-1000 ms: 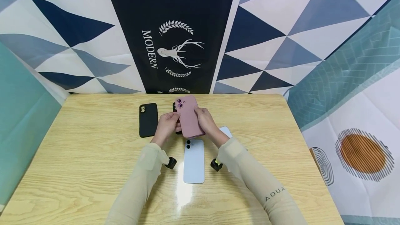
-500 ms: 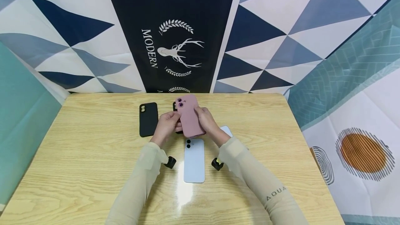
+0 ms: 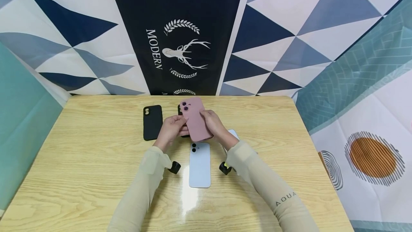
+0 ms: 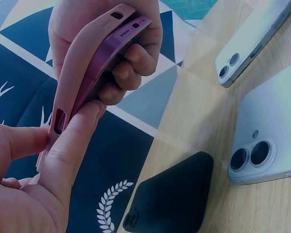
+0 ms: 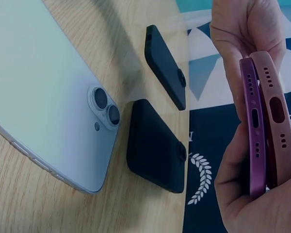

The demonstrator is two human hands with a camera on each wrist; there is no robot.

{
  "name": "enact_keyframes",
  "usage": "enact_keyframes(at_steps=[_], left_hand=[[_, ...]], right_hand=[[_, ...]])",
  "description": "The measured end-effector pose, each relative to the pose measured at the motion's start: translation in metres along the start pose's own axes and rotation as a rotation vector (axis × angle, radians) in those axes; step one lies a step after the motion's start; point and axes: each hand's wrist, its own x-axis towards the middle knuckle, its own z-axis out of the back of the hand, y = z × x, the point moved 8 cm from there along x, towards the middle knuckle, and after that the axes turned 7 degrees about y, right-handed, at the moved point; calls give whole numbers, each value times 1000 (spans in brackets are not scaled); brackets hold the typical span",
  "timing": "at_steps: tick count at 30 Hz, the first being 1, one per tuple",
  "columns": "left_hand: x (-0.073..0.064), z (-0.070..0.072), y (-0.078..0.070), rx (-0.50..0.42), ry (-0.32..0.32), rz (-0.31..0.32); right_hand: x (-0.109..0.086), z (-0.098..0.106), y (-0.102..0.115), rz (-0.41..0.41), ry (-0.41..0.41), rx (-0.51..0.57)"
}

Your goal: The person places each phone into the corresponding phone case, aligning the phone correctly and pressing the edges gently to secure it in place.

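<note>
In the head view, a pink phone case (image 3: 197,121) is held above the table between both hands. A purple phone (image 5: 254,131) sits partly inside it; the right wrist view shows a gap between the two at the port end. My left hand (image 3: 170,129) pinches the case's edge, its index finger lying along the phone's side in the left wrist view. My right hand (image 3: 215,125) grips the phone and case together from the other side. Behind the pink case, a black phone case (image 3: 179,110) is mostly hidden.
Another black phone case (image 3: 152,122) lies left of my left hand. A pale blue phone (image 3: 199,167) lies camera side up between the forearms. A second pale phone (image 3: 233,134) is partly covered by my right wrist. Behind the table hangs a patterned cloth (image 3: 180,56).
The pink case and phone tilt slightly, their lower end shifting a little to the right. Both hands keep their hold; the things on the table stay put.
</note>
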Motion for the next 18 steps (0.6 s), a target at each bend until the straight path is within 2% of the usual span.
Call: enact_keyframes(at_steps=[6,18], left_hand=[[1,0,1,-15,18,4],[-1,-1,1,-25,14,4]], right_hand=[[-2,0,0,-11,14,-8],[-5,2,3,14,17,-31]])
